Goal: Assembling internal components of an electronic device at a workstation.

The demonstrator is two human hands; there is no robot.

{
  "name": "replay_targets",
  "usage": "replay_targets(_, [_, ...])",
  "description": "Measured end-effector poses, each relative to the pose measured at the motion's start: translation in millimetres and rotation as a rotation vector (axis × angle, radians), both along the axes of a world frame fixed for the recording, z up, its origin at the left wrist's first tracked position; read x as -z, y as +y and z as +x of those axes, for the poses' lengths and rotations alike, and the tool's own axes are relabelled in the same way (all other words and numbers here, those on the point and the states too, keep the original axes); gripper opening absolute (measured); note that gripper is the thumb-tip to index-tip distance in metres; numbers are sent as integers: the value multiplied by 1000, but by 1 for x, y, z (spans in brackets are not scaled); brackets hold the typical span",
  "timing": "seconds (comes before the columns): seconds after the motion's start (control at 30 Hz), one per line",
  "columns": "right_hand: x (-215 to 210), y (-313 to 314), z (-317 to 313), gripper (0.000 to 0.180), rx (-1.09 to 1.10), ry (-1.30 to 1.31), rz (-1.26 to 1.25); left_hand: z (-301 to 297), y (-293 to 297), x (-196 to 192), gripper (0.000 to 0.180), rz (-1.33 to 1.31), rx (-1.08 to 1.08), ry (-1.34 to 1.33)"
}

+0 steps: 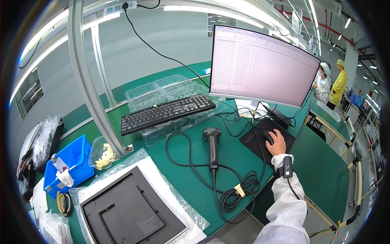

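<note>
My right hand (277, 143) rests over a black computer mouse (268, 138), its fingers curved around it on a black mouse pad (251, 141). A white striped sleeve covers that arm, and a small black device (287, 166) with a cable is strapped at the wrist. Behind the mouse pad a curved monitor (264, 67) is lit with a spreadsheet. To the left, a black keyboard (168, 112) lies tilted on clear plastic trays (152, 136). Nearer to me, a black handheld barcode scanner (212, 146) lies on the green table, its cable bundled with a yellowish tie. My left hand is out of view.
A dark flat panel (126, 211) lies on white sheet and clear plastic at the front left. Beside it are a blue bin (81, 158), a clear tub (102, 152) and tape rolls (64, 203). A metal post (87, 81) rises behind. Two people stand far right.
</note>
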State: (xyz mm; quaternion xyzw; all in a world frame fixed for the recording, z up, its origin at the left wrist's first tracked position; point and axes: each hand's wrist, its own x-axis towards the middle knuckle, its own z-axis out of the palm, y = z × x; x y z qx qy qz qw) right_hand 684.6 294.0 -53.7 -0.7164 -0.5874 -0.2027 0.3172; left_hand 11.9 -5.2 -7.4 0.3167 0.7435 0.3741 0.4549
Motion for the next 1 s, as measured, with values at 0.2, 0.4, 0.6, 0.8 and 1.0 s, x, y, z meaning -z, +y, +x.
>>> replay_targets(0.2, [0, 0, 1, 39, 5, -1, 0, 1, 0, -3, 16, -9, 33, 28])
replay_targets(0.4, [1, 0, 1, 38, 14, 3, -12, 7, 1, -6, 16, -3, 4, 53])
replay_targets(0.6, [1, 1, 1, 38, 10, -5, -4, 1, -2, -1, 15, 7, 12, -13])
replay_targets(0.8, [2, 1, 2, 39, 8, -1, -6, 3, 0, -3, 15, 3, 1, 4])
replay_targets(1.0, [0, 1, 1, 40, 20, 4, -11, 1, -1, -4, 15, -14, 19, 14])
